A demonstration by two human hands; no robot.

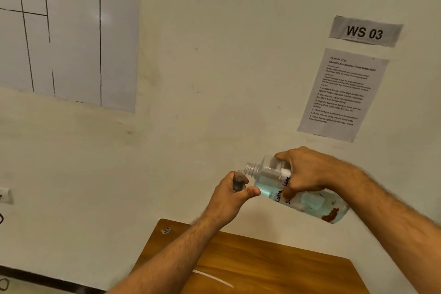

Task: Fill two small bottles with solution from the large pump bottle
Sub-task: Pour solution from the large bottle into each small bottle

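Head view shows both hands raised in front of the wall, above the far edge of the table (274, 260), mid-pour. The left hand (229, 200) is wrapped round a small bottle (238, 180), thumb stuck out to the side, holding it upright with its open neck up. The right hand (307, 174) clamps the large bottle (298, 188) from above, tipped so its bare threaded mouth (pump already off) sits just at the small neck. Blue solution pools towards the large bottle's shoulder; whether any is running yet I cannot tell.

To do this well, I'd keep the two mouths touching, raise the base slowly so only a thin stream comes, and hold the small bottle level. Its neck is narrow, so a quick tilt would likely spill. Lowering both over the table would catch drips.
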